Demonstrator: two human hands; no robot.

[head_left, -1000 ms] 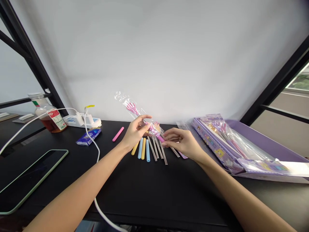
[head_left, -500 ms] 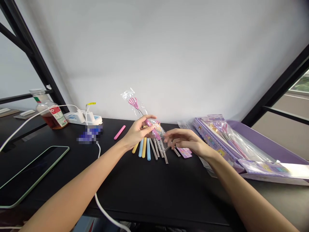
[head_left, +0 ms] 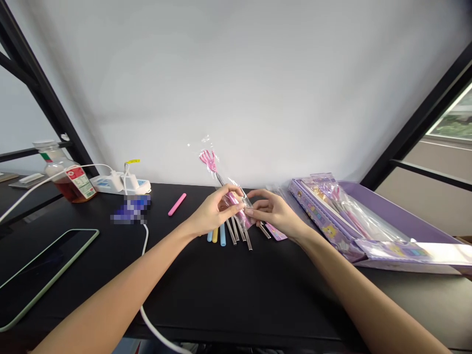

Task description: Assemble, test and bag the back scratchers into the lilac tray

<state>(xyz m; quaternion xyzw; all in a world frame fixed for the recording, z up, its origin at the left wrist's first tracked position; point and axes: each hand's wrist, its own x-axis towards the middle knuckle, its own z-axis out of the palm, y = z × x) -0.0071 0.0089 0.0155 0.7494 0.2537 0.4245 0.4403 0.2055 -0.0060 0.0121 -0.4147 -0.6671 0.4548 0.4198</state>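
**Pink fork (head_left: 209, 161) in clear bag (head_left: 236, 195), bag not off yet**

Held up over the middle of the black table (head_left: 258, 295). Wrapped closed around the bag by the left hand (head_left: 212, 212), pinched narrow by the right hand (head_left: 275, 214). Lying just below, in a loose row: metal straws (head_left: 236, 236) and blue tubes (head_left: 222, 239).

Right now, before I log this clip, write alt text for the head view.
The left hand and right hand hold a clear plastic bag with a pink claw-tipped stick above metal rods on a black desk.
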